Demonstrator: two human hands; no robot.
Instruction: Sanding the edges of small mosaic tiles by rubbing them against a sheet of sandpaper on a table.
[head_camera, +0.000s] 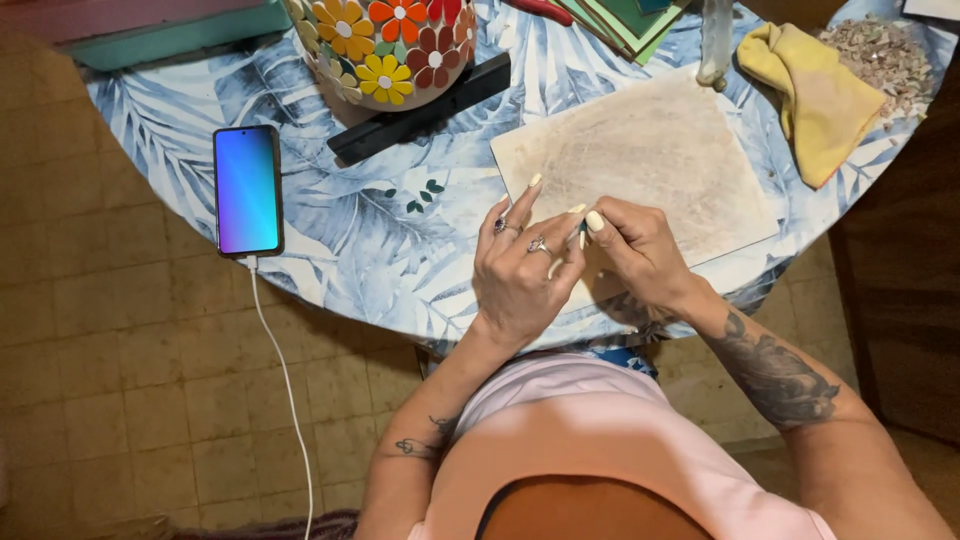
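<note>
Hands (575, 255) pinch a small dark piece (580, 232) together.

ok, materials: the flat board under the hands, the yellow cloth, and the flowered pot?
Board: looks like stone or unglazed tile, matte beige with mottled grey staining; could be plywood, hard to tell.
Yellow cloth: soft woven fabric, crumpled folds, matte.
Flowered pot: mosaic of glossy coloured pieces, likely glass or glazed ceramic, set in pale grout; petals catch light.
</note>
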